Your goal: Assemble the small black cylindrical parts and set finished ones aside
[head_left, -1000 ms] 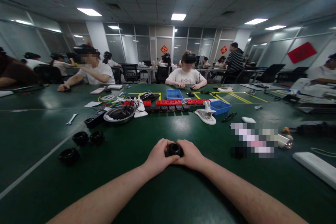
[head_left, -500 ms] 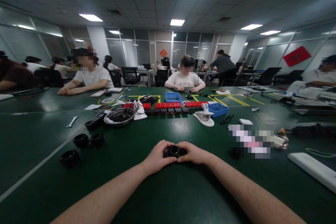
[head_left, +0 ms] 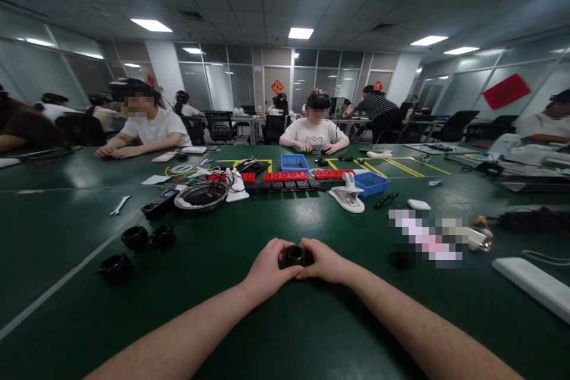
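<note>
Close in front of me, a black round part with a hollow center (head_left: 295,254) is held between both hands, its opening facing up toward me. My left hand (head_left: 271,264) wraps its left side, fingers curled behind and thumb along the near edge. From the right, my right hand (head_left: 324,260) closes round the other side, and the two thumbs meet at the front. Fingers cover much of the part's sides. Off to the left on the green table (head_left: 214,267) sit three black ring-shaped parts, among them a nearer one (head_left: 116,268).
A wrench (head_left: 120,205), a metal bowl with cables (head_left: 201,197), red power strips (head_left: 285,176), a white clip stand (head_left: 348,195) and blue bins (head_left: 370,183) lie across the table. At right is a long white case (head_left: 534,285). A person (head_left: 313,129) sits opposite.
Both hands stay round the black part, with only a very slight shift of the fingers. The whole view has tilted a little.
</note>
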`<state>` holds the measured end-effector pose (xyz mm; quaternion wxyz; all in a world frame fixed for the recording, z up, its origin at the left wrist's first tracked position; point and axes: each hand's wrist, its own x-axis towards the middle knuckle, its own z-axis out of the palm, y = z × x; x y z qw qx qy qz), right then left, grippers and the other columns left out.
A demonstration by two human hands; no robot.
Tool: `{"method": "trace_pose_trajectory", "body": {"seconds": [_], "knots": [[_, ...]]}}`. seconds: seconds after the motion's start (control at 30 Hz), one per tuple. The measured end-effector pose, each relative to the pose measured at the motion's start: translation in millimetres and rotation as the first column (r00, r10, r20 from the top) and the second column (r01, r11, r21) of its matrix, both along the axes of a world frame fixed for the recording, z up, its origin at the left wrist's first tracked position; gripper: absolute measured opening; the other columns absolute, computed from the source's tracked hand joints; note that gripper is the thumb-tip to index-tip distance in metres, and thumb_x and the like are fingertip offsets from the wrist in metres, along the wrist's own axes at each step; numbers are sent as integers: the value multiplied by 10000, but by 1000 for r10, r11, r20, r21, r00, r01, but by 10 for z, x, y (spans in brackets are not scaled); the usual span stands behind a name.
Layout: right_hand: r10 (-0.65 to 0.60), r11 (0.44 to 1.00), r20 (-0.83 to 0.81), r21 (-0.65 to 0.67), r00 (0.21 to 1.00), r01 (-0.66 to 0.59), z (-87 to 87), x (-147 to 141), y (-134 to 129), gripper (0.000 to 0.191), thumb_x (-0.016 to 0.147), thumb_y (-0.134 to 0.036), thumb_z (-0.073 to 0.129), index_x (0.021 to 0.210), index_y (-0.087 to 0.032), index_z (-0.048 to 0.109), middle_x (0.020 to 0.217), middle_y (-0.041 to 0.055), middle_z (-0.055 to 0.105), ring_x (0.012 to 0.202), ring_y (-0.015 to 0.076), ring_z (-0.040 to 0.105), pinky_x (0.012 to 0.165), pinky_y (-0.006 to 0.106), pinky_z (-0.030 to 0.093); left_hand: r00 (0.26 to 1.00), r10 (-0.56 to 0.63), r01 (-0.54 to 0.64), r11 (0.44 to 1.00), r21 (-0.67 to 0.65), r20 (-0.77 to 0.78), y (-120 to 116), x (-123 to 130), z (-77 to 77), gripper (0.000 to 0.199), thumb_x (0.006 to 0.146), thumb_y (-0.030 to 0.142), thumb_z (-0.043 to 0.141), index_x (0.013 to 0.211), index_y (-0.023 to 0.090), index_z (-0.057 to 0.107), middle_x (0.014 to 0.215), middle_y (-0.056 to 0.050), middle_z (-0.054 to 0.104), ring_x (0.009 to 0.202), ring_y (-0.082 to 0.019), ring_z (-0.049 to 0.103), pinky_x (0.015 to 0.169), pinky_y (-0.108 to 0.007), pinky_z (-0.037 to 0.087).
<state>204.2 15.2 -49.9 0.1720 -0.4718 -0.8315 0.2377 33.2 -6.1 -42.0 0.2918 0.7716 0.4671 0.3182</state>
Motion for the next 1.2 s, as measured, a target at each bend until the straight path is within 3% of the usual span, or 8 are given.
{"method": "trace_pose_trajectory", "body": {"seconds": [0.13,0.23,0.4,0.5,0.6,0.8,1.2], "knots": [[-127,983,135,148,983,107,-38,-95,-55,395,563,-484,619,746,-159,491,706,15,522,649,150,470,531,231,303,999,35,-35,999,16,4,0,3,-4,308,618,305,621,886,179,535,829,-15,486,714,-156,466,612,-253,379],[-139,978,162,178,977,110,1,-117,-90,433,576,-518,594,795,-154,511,765,47,539,709,183,489,586,260,332,1000,5,-6,1000,19,16,31,-17,-11,308,623,307,621,889,180,531,842,-16,481,723,-154,465,613,-247,382],[125,988,60,80,990,-129,142,9,-66,552,551,-453,652,1007,-187,492,915,45,531,834,203,477,708,303,361,991,-134,134,991,16,1,115,-76,-27,327,625,319,629,907,185,529,809,-5,472,697,-140,453,601,-234,374],[275,961,-27,-15,961,-276,193,98,-16,427,638,-322,625,1024,-188,500,940,28,528,879,183,469,764,298,356,983,-183,183,983,9,7,140,-98,-27,338,635,316,625,933,189,529,825,-8,472,714,-140,453,616,-234,374],[324,942,-107,-54,940,-331,194,129,20,271,697,-247,573,951,-161,534,901,17,537,852,160,483,759,274,365,981,-193,193,981,1,14,133,-99,-21,339,639,303,624,944,188,530,839,-12,475,726,-141,456,624,-234,375],[300,950,-140,-46,944,-308,149,105,27,202,688,-219,578,874,-143,553,827,7,540,772,143,493,707,249,378,984,-176,176,984,11,19,110,-79,-23,338,634,301,628,936,186,530,831,-10,471,712,-136,454,605,-228,370],[178,980,-111,-74,978,-187,128,64,2,302,610,-249,641,876,-153,537,788,-8,543,708,129,480,607,217,359,995,-89,90,996,-15,37,53,-40,-21,367,588,360,652,881,172,535,825,-14,478,715,-149,462,603,-242,372]]}}
